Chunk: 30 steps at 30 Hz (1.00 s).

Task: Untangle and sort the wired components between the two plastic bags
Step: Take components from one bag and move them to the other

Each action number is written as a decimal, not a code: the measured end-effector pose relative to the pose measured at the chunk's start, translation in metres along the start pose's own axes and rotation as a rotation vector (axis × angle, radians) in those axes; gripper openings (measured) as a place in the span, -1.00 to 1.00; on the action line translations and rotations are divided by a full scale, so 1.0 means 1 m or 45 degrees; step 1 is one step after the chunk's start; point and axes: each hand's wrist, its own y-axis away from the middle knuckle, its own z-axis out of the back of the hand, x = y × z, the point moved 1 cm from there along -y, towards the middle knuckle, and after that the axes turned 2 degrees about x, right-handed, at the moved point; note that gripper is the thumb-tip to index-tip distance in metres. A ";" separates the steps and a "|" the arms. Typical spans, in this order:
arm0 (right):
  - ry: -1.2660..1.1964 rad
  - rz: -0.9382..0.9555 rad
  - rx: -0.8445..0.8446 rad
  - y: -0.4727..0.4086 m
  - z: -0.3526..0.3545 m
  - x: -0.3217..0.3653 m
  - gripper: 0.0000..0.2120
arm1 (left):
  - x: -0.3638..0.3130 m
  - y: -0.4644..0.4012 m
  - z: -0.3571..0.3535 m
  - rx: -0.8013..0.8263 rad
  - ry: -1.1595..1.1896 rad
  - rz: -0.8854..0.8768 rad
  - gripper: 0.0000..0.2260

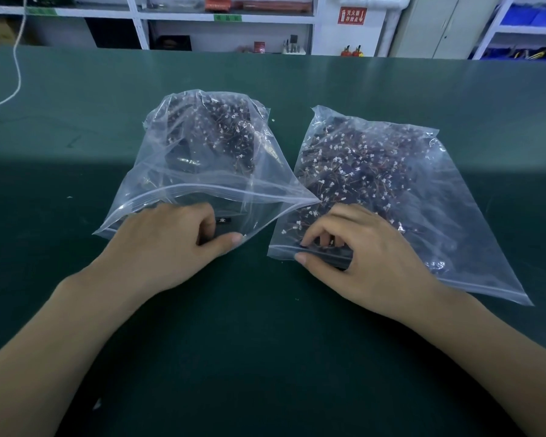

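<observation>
Right hand (356, 247): fingers curling at the near mouth of the right zip bag (423, 197), fingertips reaching in among the wired components (344, 171), thumb lying along the zip strip below them. It appears to be pinching one small dark part with a white connector; whether that part is truly gripped cannot be told.

Left hand (174, 241): fingers curling inside the open mouth of the left zip bag (158, 171), thumb pointing right, closing on a small black component (223, 221) just beyond the knuckles.

Key relation: the tangled mass in the right bag is lying directly far of the right fingertips, its long axis running near-left to far-right; the right hand is nearer it, so a pull toward the near edge would be drawing a piece out, judging from the layout. The left bag's heap is sitting far of the left hand, bunched at the closed end.

Both bags are lying side by side, corners touching, on the green bench mat (265, 357). A white cord (16, 74) is trailing at far left.
</observation>
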 end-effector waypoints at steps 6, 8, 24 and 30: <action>-0.063 0.028 -0.081 -0.001 0.000 0.000 -0.88 | -0.010 0.004 0.000 -0.063 0.013 -0.109 -0.60; -0.084 0.042 -0.102 -0.001 -0.001 0.000 -0.88 | -0.012 0.004 -0.001 -0.115 0.027 -0.146 -0.61; -0.271 0.135 -0.134 0.000 0.001 0.008 -0.77 | -0.055 0.023 -0.005 -0.337 0.553 -0.533 -0.75; -0.400 0.110 -0.036 0.000 -0.006 0.006 -0.80 | -0.063 0.025 -0.011 -0.200 0.692 -0.661 -0.98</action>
